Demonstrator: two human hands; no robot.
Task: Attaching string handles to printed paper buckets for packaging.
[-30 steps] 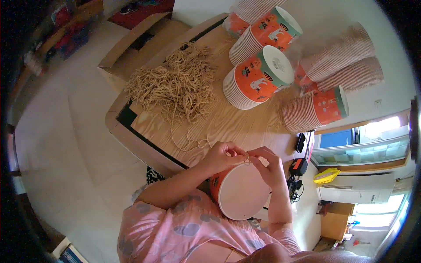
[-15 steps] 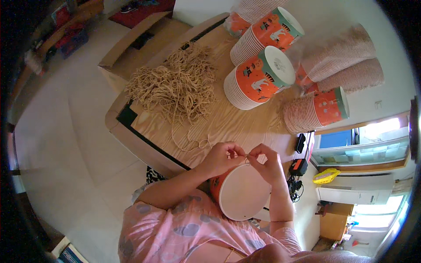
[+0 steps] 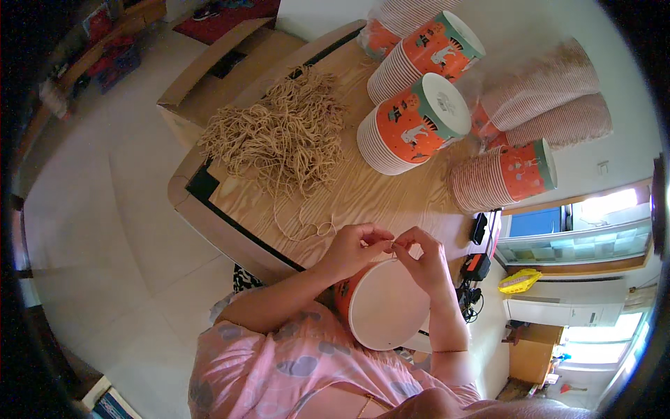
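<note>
Broad wood-grain table (image 3: pixel 363 195), pale and smooth. On it, a tangled heap of tan paper cords (image 3: pixel 283 136), fibrous and looped. Beside that, nested stacks of orange printed paper buckets (image 3: pixel 412 126) lying on their sides. Nearer, one paper bucket (image 3: pixel 384 311), white round base up, interior hidden. At its rim, left hand (image 3: pixel 352 251) and right hand (image 3: pixel 422 258), fingertips pinched together on a thin cord end (image 3: pixel 393 248).

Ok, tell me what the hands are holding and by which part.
Both hands, left hand and right hand, pinch a thin string at the paper bucket rim.
</note>
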